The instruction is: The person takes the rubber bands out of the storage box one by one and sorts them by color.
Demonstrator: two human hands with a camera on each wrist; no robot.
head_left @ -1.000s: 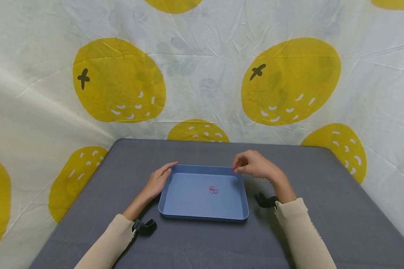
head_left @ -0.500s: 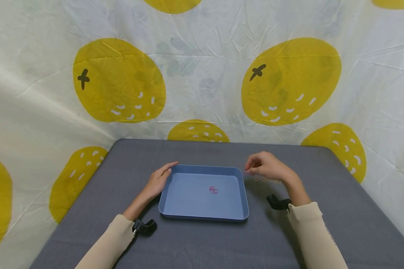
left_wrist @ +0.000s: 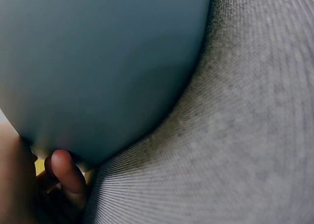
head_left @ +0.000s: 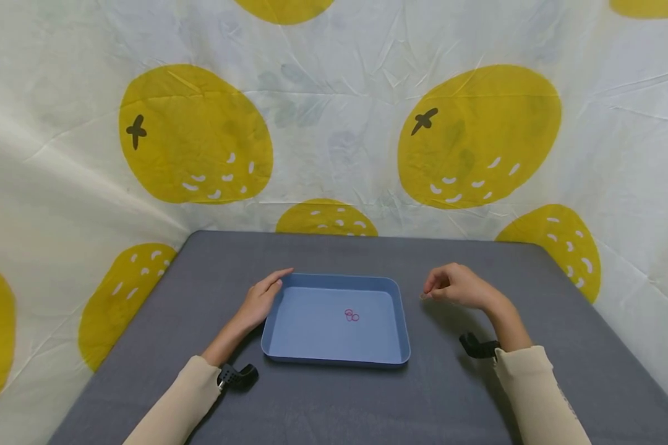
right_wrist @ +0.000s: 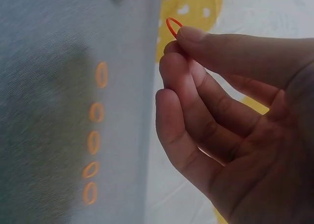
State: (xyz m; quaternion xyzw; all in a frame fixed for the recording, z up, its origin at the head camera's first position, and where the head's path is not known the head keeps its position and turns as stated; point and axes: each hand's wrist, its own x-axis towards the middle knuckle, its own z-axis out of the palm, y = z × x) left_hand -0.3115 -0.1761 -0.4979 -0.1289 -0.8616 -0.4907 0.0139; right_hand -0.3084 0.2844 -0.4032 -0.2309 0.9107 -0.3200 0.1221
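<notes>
My left hand (head_left: 261, 301) rests along the left side of a shallow blue tray (head_left: 334, 360), fingers stretched toward its far left corner. The left wrist view shows fingertips (left_wrist: 68, 172) right at the tray's outer wall (left_wrist: 113, 76). A small cluster of red rubber bands (head_left: 352, 316) lies on the tray floor. Beyond the tray's right side, my right hand (head_left: 462, 286) pinches one small red rubber band (right_wrist: 171, 27) between thumb and index fingertip. Below it, several orange rubber bands (right_wrist: 93, 142) lie in a row on the cloth, mostly hidden by the hand in the head view.
A dark grey cloth (head_left: 334, 408) covers the table. Behind it hangs a white curtain (head_left: 334, 148) with large yellow fruit prints. Black wrist cameras sit under both wrists, the left one (head_left: 239, 376) close to the tray's near left corner.
My right hand has moved from over the tray's far right corner out to the right, and lower, with the red rubber band. My left hand and the tray stay put.
</notes>
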